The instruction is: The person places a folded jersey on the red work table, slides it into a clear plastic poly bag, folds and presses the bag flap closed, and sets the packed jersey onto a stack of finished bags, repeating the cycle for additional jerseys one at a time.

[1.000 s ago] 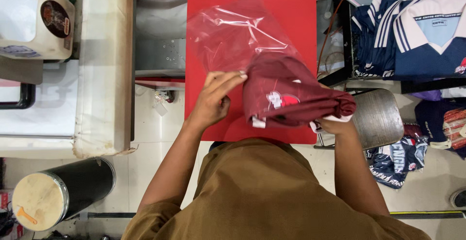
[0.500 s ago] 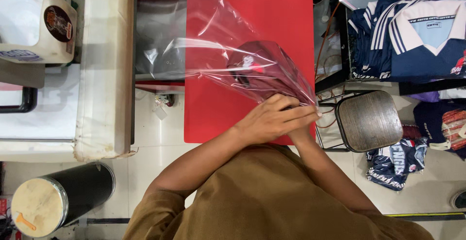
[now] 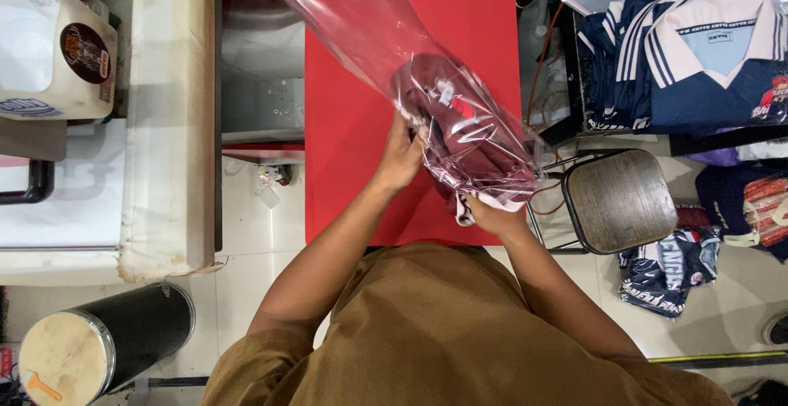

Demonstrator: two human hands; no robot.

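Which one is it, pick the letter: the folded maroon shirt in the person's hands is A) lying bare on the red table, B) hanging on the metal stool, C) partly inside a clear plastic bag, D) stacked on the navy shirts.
C: the maroon shirt sits partly inside the clear plastic bag, held by the left hand and the right hand above the red table.

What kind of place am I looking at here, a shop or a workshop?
Most likely a garment packing or printing workshop. A folded maroon shirt is going into a clear plastic bag over a red table, and stacked navy jerseys lie to the right.
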